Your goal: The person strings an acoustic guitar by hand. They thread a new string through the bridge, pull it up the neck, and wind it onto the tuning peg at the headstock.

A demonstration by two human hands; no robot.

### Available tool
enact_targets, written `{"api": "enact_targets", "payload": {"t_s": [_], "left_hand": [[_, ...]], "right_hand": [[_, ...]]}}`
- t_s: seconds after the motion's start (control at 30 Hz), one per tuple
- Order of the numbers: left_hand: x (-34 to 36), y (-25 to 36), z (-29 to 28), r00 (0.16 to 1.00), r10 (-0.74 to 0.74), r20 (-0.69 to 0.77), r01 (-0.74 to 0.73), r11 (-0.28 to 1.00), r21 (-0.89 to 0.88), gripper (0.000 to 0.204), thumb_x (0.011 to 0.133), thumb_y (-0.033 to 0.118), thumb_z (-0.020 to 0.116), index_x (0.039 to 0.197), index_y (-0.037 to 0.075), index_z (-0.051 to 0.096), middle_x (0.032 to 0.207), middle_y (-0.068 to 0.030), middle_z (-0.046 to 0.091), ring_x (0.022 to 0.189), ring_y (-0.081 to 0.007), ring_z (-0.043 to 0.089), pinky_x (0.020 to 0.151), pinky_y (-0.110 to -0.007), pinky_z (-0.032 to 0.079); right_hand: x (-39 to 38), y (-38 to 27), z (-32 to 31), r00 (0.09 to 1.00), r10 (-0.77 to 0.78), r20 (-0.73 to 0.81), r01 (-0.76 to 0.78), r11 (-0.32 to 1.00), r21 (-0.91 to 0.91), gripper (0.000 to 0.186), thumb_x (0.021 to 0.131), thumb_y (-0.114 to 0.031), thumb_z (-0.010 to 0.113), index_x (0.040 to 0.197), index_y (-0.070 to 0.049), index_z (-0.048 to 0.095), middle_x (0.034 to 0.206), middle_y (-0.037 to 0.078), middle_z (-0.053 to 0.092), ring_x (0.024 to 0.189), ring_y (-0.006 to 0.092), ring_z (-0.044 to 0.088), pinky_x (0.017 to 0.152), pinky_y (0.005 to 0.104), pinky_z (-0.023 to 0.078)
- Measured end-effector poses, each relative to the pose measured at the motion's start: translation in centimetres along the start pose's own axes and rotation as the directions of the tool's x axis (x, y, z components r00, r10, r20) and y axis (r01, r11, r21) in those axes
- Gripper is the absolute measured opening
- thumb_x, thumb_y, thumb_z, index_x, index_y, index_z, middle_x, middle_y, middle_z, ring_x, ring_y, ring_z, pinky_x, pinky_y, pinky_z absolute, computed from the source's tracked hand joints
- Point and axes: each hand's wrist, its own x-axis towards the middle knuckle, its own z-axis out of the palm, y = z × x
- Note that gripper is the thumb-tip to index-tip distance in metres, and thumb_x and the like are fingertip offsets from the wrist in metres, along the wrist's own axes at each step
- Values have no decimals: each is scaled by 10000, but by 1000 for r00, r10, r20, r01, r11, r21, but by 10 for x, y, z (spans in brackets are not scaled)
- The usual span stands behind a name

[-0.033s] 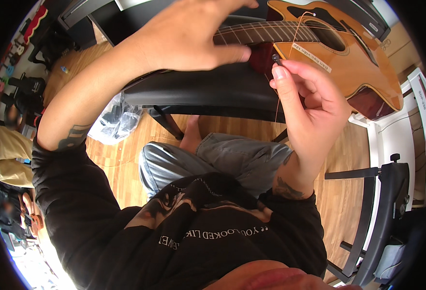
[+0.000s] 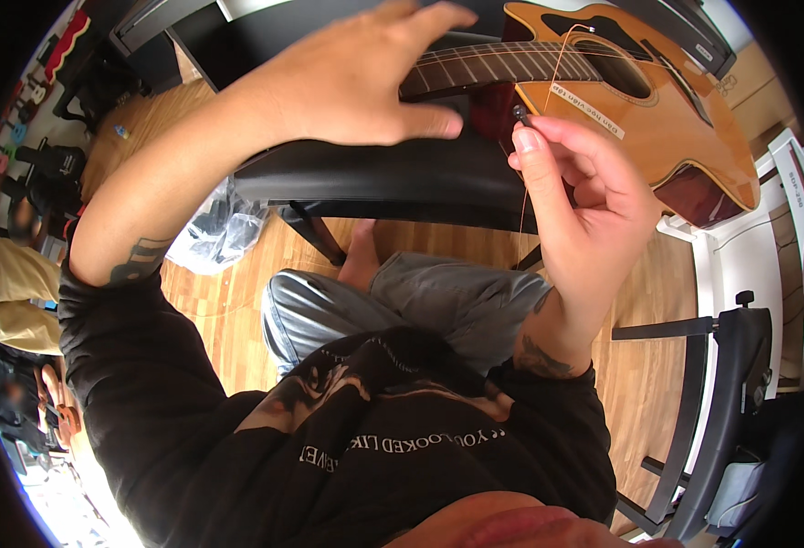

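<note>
An acoustic guitar [image 2: 694, 137] with a light wooden top lies on its back on a black padded bench [image 2: 365, 173], its neck [image 2: 484, 68] running left. My left hand [image 2: 356, 82] hovers over the neck with fingers spread and nothing in it, hiding the headstock end. In front of the guitar body, my right hand [image 2: 584, 173] pinches a small black bridge pin [image 2: 520, 114] between thumb and index finger. A thin copper-coloured guitar string [image 2: 559, 64] curves over the guitar top toward this hand, and a thin strand hangs below it; whether the fingers also grip it I cannot tell.
A clear plastic bag [image 2: 219, 228] sits on the wooden floor [image 2: 210, 310] by the bench leg. To the right stand a black metal stand [image 2: 685, 402] and white furniture [image 2: 712, 265]. Another person's light clothing [image 2: 18, 292] shows at the far left.
My left hand has shifted slightly left, its thumb drawing back from the guitar body. My right hand stays in nearly the same place, still pinching the bridge pin.
</note>
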Motion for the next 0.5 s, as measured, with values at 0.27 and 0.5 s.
{"api": "enact_targets", "payload": {"t_s": [0.27, 0.5], "left_hand": [[3, -3, 5, 953, -169, 250, 161, 986, 52, 695, 846, 55, 707, 1493, 11, 456, 1050, -295, 702, 999, -454, 682, 905, -494, 541], [-2, -32, -7, 982, -56, 178, 38, 994, 107, 699, 802, -13, 688, 1476, 35, 510, 1046, -276, 702, 951, -434, 685, 860, -474, 545]], "right_hand": [[19, -22, -14, 991, -15, 129, 32, 991, -132, 161, 895, 52, 763, 1052, 55, 729, 918, 96, 739, 760, 102, 670, 672, 206, 523], [50, -64, -57, 887, -129, 444, 290, 903, -317, 171, 872, 119, 720, 1027, 48, 723, 969, 113, 724, 844, 126, 677, 722, 219, 520]]}}
